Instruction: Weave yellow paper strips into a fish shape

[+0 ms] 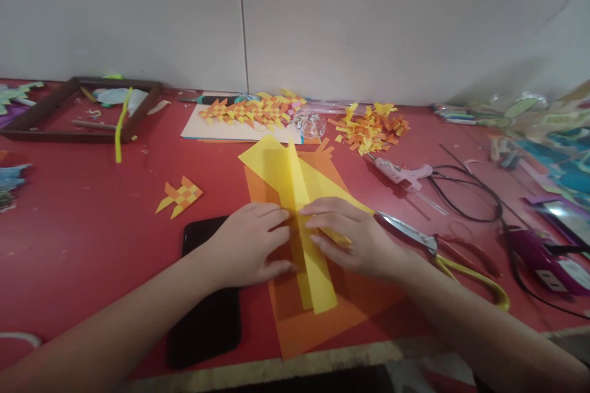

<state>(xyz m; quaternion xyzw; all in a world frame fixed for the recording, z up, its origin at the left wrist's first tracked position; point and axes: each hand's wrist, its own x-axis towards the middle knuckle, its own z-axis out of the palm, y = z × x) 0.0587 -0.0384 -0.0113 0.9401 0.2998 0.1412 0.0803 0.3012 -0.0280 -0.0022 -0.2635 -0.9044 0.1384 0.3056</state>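
Note:
A folded strip of yellow paper (318, 282) stands partly raised between my two hands, its long crease running away from me. My left hand (255, 245) grips its left side with bent fingers. From the right, my right hand (348, 233) closes on the same strip, fingers curled along the fold. Another yellow sheet (265, 159) lies beneath it at the far end. Under everything are orange paper sheets (295, 331). A black phone (207, 319) lies partly beneath my left wrist. Scissors (433, 245) with red and yellow handles lie by my right wrist.
A woven paper fish (187, 195) lies to the left. Farther back are a row of paper fish (249, 112), a heap of paper strips (369, 129) and a brown frame (34, 135). A pink glue gun (401, 173) with a black cord and a purple device (548, 261) are right.

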